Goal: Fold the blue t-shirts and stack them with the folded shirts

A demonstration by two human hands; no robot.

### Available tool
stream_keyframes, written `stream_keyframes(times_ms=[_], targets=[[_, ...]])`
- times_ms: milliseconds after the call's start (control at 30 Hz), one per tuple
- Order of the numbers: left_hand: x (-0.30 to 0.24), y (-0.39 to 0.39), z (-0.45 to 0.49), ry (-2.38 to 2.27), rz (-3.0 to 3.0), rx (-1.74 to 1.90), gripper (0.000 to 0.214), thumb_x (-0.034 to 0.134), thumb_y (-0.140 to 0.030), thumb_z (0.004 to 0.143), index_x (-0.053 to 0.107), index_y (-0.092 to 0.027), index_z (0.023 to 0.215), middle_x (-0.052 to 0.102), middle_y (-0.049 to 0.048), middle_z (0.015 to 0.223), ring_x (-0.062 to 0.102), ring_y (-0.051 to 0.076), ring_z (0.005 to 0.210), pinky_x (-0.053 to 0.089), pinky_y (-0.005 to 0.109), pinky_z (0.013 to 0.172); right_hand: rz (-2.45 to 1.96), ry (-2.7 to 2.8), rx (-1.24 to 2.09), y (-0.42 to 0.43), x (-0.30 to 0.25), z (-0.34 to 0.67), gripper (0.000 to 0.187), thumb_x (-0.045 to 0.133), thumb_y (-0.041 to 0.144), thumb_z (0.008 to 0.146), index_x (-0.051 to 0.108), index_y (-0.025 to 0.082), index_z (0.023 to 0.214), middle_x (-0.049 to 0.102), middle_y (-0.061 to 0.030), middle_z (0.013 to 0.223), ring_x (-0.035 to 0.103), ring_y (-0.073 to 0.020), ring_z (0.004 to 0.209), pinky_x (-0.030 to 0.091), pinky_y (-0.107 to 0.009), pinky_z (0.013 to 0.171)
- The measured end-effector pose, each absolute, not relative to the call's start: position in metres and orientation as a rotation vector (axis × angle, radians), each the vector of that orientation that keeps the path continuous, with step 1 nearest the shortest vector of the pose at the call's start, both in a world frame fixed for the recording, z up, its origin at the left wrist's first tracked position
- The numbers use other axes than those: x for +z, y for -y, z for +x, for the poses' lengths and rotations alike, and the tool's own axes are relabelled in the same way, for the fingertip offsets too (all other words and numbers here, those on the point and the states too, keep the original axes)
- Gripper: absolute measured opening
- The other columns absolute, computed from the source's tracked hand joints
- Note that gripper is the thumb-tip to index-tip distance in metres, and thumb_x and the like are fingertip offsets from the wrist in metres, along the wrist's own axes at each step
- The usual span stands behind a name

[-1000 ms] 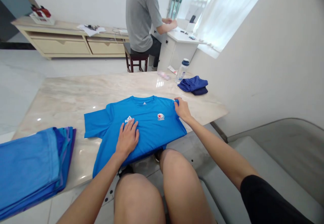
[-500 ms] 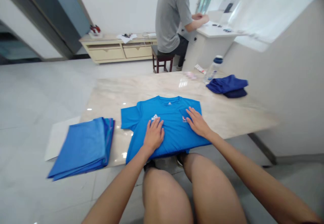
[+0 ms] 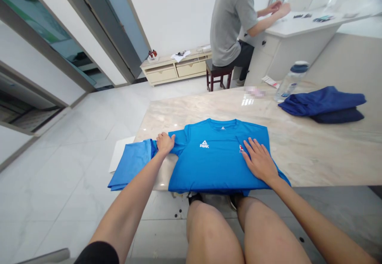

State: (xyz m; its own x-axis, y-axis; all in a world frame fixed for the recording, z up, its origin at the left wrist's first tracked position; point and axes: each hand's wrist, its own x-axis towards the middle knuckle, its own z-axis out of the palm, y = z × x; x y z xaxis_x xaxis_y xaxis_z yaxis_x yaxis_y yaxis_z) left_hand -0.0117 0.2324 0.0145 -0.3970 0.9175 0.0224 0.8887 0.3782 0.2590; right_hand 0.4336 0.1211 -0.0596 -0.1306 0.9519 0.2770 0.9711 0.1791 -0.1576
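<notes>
A bright blue T-shirt (image 3: pixel 215 160) with a white logo lies front-up on the marble table (image 3: pixel 313 152), its right side folded in and its hem hanging over the near edge. My left hand (image 3: pixel 165 143) is closed on the shirt's left sleeve at the table's left edge. Flat on the folded right side rests my right hand (image 3: pixel 260 161), fingers spread. A stack of folded blue shirts (image 3: pixel 131 164) sits just left of my left hand.
Dark blue folded clothes (image 3: pixel 325 104) and a water bottle (image 3: pixel 290 81) lie at the table's far right. A person in a grey shirt (image 3: pixel 232 21) sits on a stool at a white counter beyond. My bare knees are under the table's near edge.
My left hand left the shirt's chest and took hold of the left sleeve. My right hand stays flat on the folded right side. The view swung left.
</notes>
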Motion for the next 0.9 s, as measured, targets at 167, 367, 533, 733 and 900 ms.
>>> stream_keyframes(times_ms=[167, 367, 533, 733, 900], targets=[[0.009, -0.244, -0.012, -2.506, 1.536, 0.331, 0.033, 0.070, -0.050, 0.093, 0.070, -0.019, 0.105, 0.071, 0.0273, 0.131, 0.063, 0.049, 0.135, 0.050, 0.062, 0.110, -1.835, 2.106, -0.041, -0.121, -0.056, 0.429, 0.068, 0.029, 0.050, 0.115, 0.054, 0.014, 0.167, 0.043, -0.0146, 0.177, 0.039, -0.0348, 0.166, 0.032, -0.058, 0.136], [0.015, -0.231, -0.010, -2.377, 1.613, 0.572, 0.011, 0.052, -0.036, 0.103, 0.057, -0.026, 0.102, 0.075, 0.0101, 0.099, 0.075, 0.031, 0.104, 0.057, 0.044, 0.094, -1.785, 2.031, 0.055, -0.121, -0.053, 0.426, 0.068, 0.031, 0.051, 0.113, 0.051, 0.019, 0.170, 0.042, -0.0133, 0.178, 0.038, -0.0374, 0.166, 0.031, -0.063, 0.136], [0.037, -0.212, -0.006, -2.358, 1.697, 0.757, 0.007, 0.052, -0.031, 0.102, 0.053, -0.026, 0.107, 0.073, 0.0105, 0.107, 0.073, 0.031, 0.109, 0.056, 0.045, 0.100, -1.762, 2.007, 0.049, -0.121, -0.054, 0.425, 0.066, 0.035, 0.049, 0.112, 0.052, 0.021, 0.169, 0.046, -0.0125, 0.176, 0.039, -0.0373, 0.166, 0.032, -0.063, 0.135], [0.056, -0.200, 0.047, -1.983, 2.042, 0.975, 0.014, 0.052, -0.022, 0.099, 0.058, -0.023, 0.112, 0.072, 0.0129, 0.121, 0.071, 0.029, 0.117, 0.054, 0.047, 0.111, -1.787, 2.011, 0.058, -0.122, -0.052, 0.424, 0.064, 0.037, 0.046, 0.112, 0.056, 0.016, 0.165, 0.045, -0.0162, 0.176, 0.039, -0.0376, 0.166, 0.031, -0.061, 0.135], [0.046, -0.171, 0.114, -1.318, 2.143, 0.767, 0.052, 0.061, -0.037, 0.103, 0.047, -0.024, 0.152, 0.062, 0.0153, 0.154, 0.075, 0.023, 0.105, 0.065, 0.041, 0.093, -1.756, 1.986, 0.056, -0.123, -0.057, 0.423, 0.062, 0.040, 0.048, 0.112, 0.056, 0.022, 0.165, 0.048, -0.0138, 0.175, 0.039, -0.0370, 0.165, 0.032, -0.063, 0.134]])
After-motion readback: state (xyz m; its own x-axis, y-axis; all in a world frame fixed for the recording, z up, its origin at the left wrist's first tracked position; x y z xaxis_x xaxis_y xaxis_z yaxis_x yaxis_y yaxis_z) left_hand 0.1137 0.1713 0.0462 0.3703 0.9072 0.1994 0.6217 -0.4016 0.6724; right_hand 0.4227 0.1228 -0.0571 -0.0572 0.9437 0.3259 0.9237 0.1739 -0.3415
